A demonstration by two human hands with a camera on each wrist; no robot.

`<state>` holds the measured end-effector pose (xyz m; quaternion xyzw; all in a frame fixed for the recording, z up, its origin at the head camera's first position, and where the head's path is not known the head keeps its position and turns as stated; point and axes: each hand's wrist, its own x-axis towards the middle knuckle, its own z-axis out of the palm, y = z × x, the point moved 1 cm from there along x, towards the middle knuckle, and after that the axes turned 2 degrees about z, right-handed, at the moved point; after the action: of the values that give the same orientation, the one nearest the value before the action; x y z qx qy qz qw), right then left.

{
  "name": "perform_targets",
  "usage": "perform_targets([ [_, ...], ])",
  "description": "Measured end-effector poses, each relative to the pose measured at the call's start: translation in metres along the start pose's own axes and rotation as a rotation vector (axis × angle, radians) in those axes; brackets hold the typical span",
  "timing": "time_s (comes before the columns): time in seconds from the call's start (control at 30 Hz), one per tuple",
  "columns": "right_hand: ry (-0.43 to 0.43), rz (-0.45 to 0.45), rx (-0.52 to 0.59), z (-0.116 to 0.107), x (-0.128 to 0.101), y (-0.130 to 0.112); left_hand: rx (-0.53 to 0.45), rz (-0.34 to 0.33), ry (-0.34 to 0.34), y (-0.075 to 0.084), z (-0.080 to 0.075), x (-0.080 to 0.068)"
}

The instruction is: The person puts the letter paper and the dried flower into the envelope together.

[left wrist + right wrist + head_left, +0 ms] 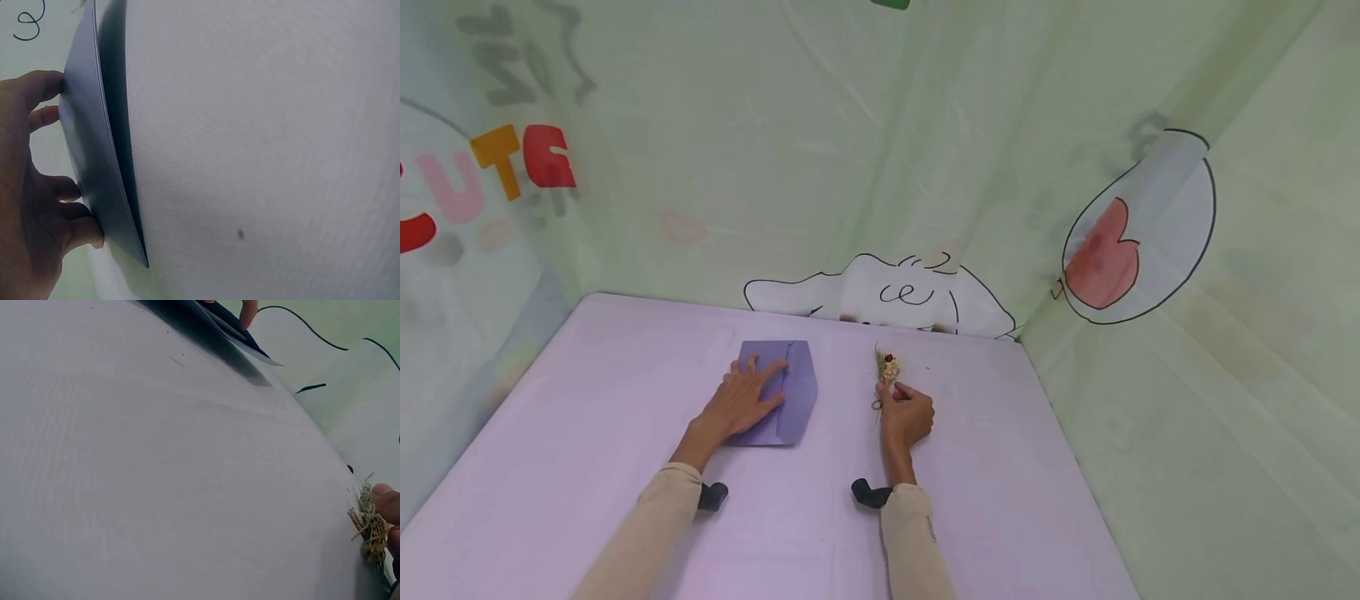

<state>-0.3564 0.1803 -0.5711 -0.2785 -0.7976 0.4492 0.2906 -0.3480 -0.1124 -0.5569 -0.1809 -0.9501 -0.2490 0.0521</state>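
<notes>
A purple envelope lies on the lilac table near the back, its flap side toward the right. My left hand rests flat on it with straight, spread fingers; the left wrist view shows the envelope edge-on under the fingers. To the right, my right hand pinches the stem of a small dried flower sprig, whose head points away from me. In the right wrist view the sprig sits at the far right edge beside a fingertip.
Pale green printed sheets wall in the table at the back and on both sides. A cartoon drawing sits just behind the table's far edge. Bare lilac surface stretches in front of both hands.
</notes>
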Motion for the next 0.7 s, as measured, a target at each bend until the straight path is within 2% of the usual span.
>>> perform_targets([
  [0.33,-0.025,-0.009,-0.085,0.0072,-0.0013,0.0053,-0.012,0.009,0.008,-0.0033,0.0031,0.0008],
  [0.7,-0.021,-0.030,-0.076,0.0071,-0.0008,0.0064,-0.014,0.005,0.004,-0.0001,0.0000,-0.0012],
])
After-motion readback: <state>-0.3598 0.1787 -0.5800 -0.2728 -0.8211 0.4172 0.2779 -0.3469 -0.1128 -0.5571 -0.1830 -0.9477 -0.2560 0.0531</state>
